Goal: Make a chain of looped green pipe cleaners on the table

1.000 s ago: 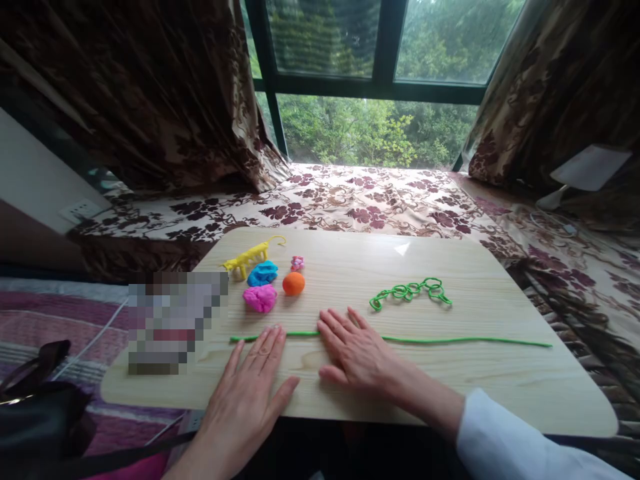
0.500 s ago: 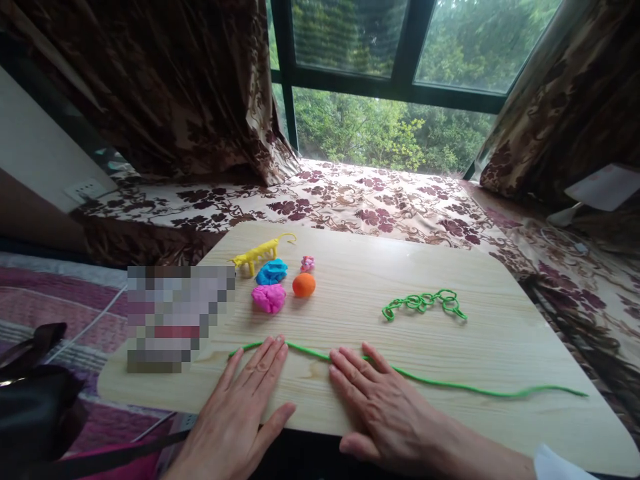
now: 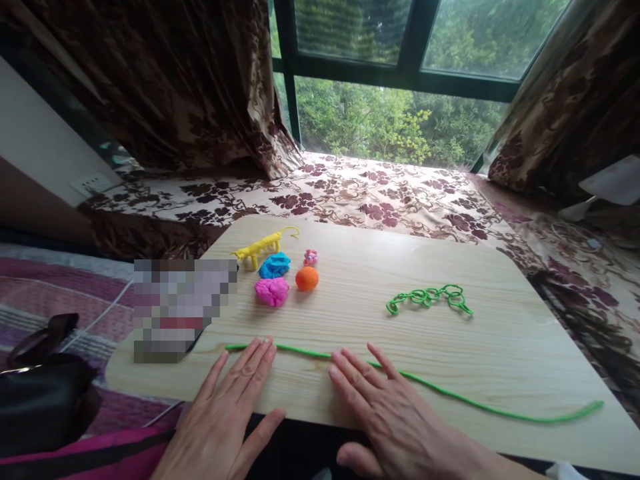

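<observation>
A long thin green clay strand (image 3: 455, 395) runs across the near part of the wooden table, its right end curving slightly upward. My left hand (image 3: 227, 403) lies flat over the strand near its left end, fingers stretched out. Flat on the strand's middle, my right hand (image 3: 383, 403) has its fingers spread. Both hands hide short stretches of the strand. Beyond my right hand lies a chain of linked green clay rings (image 3: 427, 298). Past my left hand sit a pink clay lump (image 3: 272, 292), a blue clay lump (image 3: 275, 265) and an orange clay ball (image 3: 307, 279).
A yellow clay four-legged animal (image 3: 260, 248) and a small pink-and-white figure (image 3: 311, 257) stand toward the back of the table (image 3: 350, 293). At the left edge is a blurred-out flat object (image 3: 185, 313). A black bag (image 3: 45, 400) lies at lower left.
My hands have shifted slightly toward me and my left hand a bit leftward. The strand's right part now bows closer to me. The whole view has moved slightly.
</observation>
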`<state>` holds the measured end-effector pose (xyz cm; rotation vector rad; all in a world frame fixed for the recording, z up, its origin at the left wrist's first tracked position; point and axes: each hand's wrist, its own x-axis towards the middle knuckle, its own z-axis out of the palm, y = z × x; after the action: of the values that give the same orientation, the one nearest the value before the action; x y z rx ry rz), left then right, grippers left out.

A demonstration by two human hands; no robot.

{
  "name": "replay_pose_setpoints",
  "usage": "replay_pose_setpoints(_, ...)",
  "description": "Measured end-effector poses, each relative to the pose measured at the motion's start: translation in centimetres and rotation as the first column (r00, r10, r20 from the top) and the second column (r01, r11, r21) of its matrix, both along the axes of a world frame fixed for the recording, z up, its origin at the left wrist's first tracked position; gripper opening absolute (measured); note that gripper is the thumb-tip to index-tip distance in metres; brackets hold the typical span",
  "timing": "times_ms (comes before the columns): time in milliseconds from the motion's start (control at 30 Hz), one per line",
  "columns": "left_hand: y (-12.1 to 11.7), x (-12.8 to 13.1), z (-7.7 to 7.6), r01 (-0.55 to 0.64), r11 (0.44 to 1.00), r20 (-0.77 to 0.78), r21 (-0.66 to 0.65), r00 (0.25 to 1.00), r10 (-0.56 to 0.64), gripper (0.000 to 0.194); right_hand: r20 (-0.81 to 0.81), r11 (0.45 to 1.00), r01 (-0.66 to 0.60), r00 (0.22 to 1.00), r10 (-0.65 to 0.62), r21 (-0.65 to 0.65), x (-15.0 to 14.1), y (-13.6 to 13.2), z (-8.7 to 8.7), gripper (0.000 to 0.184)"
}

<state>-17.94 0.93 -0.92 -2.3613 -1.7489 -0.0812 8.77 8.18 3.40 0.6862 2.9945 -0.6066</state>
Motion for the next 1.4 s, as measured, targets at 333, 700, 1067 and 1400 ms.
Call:
replay_pose_setpoints(333,-0.4,-0.6,-1.3,-0.023,0.999,0.034,-0.022,0.999,0.024,0.075,-0.065,0.990,-0.138,0.989,0.135,-0.033,-5.7,1.0,-0.6,0.067)
replay_pose_setpoints(700,1.9,-0.9,-0.7,-0.023,1.000,0.078,-0.004,0.997,0.024,0.074,-0.044,0.997,-0.080,0.996,0.079,-0.014,-6.1,2.2,-1.0,0.071)
replay_pose_setpoints(1067,2.2,-1.8,-0.1,-0.181,0.982,0.079,0.046,0.981,0.177,0.074,-0.045,0.991,0.080,0.996,-0.076,0.109,-6.6,5.8,-1.5,0.067)
replay_pose_setpoints(1400,-0.5,-2.7,-0.8,-0.118,0.993,0.052,-0.029,0.991,0.119,0.070,-0.056,0.995,-0.101,0.993,0.102,0.024,-8.6,1.9,-0.9,0.064)
